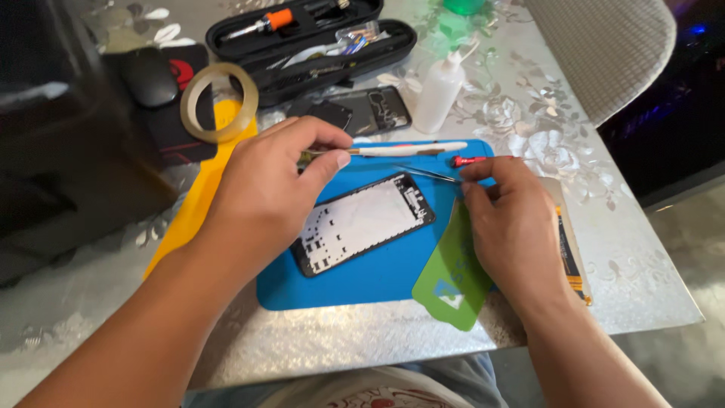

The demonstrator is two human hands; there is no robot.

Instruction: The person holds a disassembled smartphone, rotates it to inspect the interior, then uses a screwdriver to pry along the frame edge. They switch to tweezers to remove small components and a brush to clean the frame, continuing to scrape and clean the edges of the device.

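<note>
Both hands are over the blue work mat [377, 279], which sits on a bench [529, 113] covered in a silvery floral cloth. The opened phone frame [362, 223] lies face-down-ish in the middle of the mat, tilted so its top end points toward about 2 o'clock, insides showing pale with lots of little cutouts.

The left hand [268, 189] is at roughly 10 o'clock from the phone, thumb and forefinger pinched together on the end of a thin white-handled tool [411, 149] that runs along the mat's far edge. The right hand [510, 227] is at 3 o'clock from the phone, fingers closed on a pair of fine metal tweezers [427, 174], whose tips point toward 9 o'clock, hovering just above the phone's top end. Can't tell if the tips hold anything, too small.

Under the right hand is a green plastic sheet [449, 279] hanging off the mat's near edge, and beside the wrist a flat pack with orange trim [570, 257]. A small red-handled screwdriver [468, 160] lies at 12 o'clock from the right hand.

Further back at 12 o'clock: an open black tool case [310, 38], a squeeze bottle [438, 91], a dark phone back cover [370, 109]. At 10 o'clock, a roll of clear tape [219, 102] on a yellow sheet [196, 204], plus a black mouse [149, 75].
</note>
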